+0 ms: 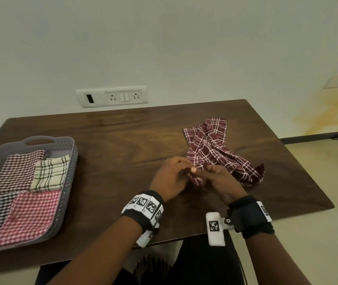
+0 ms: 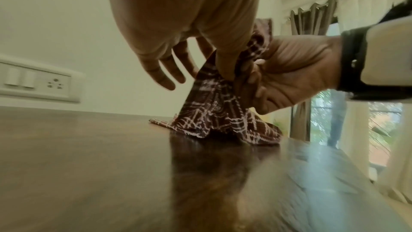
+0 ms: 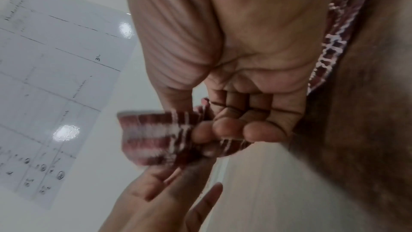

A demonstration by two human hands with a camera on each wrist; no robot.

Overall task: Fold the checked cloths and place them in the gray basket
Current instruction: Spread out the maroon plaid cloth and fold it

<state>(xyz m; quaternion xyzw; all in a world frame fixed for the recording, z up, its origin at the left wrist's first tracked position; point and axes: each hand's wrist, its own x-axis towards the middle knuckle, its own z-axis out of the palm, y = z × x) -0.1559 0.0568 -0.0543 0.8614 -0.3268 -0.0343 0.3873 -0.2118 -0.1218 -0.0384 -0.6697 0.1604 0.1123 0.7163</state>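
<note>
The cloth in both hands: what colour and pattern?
Maroon cloth with thin white plaid lines, clearest in the head view.

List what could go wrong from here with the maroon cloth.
1. The maroon cloth lies crumpled, pinched at one bunched end by the left hand and the right hand; folding without spreading it first would likely give a lumpy fold.
2. The gray basket already holds four folded cloths side by side, so a bulky fold may not sit flat.

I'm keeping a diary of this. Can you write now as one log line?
step: unfolding | both hands pinch maroon cloth | gray basket: four folded cloths
</note>
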